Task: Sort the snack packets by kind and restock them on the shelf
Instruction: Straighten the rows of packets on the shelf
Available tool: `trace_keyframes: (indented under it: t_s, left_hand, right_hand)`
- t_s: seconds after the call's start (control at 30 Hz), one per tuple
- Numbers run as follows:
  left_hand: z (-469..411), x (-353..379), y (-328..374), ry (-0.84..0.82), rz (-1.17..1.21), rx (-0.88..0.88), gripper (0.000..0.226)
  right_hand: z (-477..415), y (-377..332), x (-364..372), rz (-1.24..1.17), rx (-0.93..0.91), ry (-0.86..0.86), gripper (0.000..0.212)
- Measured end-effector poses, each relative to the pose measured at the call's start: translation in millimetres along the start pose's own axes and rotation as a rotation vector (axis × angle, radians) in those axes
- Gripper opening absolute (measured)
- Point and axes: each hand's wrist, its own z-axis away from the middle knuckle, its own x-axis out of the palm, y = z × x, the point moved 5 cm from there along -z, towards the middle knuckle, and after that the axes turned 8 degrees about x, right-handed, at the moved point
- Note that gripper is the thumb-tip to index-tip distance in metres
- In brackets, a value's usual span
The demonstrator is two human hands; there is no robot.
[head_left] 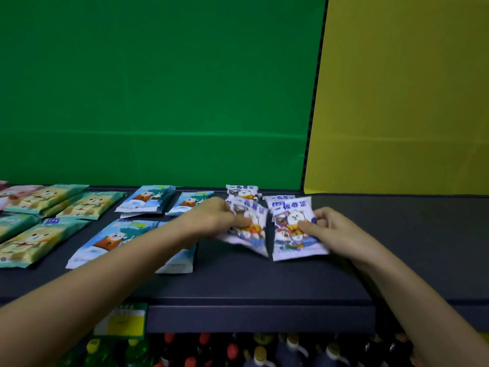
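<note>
On shelf [264,282] — gripped white packets [291,217]

white cartoon pkts [289,217], blue pkts [145,198], green wall [158,88], yellow wall [397,102]

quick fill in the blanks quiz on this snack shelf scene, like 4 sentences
1. Of the left hand and the right hand, the number gripping white packets is ____.
2. The blue packets lie to the ____ of the white packets.
3. The back panel to the right of the green panel is ____.
4. Below the shelf stand ____ with coloured caps.

Missing words: two; left; yellow; bottles
</note>
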Motion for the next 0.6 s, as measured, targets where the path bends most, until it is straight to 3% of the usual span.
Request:
trace_keyframes:
  t_s: [0.1,0.17,0.3,0.53,0.6]
  left_hand:
    - [15,10,-3,-0.030,-0.345,0.013,0.052]
    - [16,10,-4,-0.041,-0.464,0.035,0.060]
    - [17,9,-2,-0.104,-0.618,0.033,0.064]
    - [14,6,-2,-0.214,-0.801,-0.031,0.066]
    - [12,0,1,-0.171,-0.839,-0.028,0.068]
  right_hand:
    - [20,4,-1,0.129,0.013,-0.013,0.053]
    - [26,2,-4,0.268,-0.002,0.022,0.054]
    - [26,-1,-5,0.544,-0.057,0.032,0.046]
    - [16,-6,-6,0.760,-0.047,-0.056,0.049]
    - [8,-14,-15,0.780,-0.043,-0.061,0.048]
